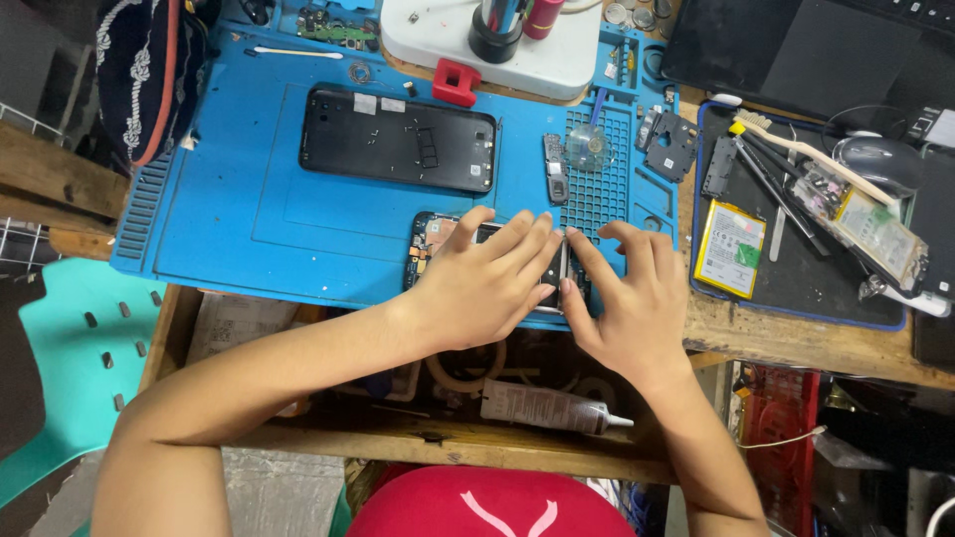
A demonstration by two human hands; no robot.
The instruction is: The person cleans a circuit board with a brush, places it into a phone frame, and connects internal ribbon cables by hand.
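An opened phone body (pixel 430 244) lies on the blue repair mat (pixel 249 219) near its front edge, its circuit parts showing at the left end. My left hand (pixel 487 283) lies flat over it, fingers spread and pressing on its right half. My right hand (pixel 637 298) meets it from the right, with fingertips pinching the phone's right end. Most of the phone is hidden under both hands. Farther back on the mat lies a black phone back cover (pixel 396 137), inner side up.
A microscope base (pixel 487 45) and a red block (pixel 456 82) stand at the mat's far edge. A black tray (pixel 796 278) at right holds a phone battery (pixel 729 249), tweezers and a brush. A glue tube (pixel 547 408) lies on the lower shelf. A teal chair (pixel 70 348) stands at left.
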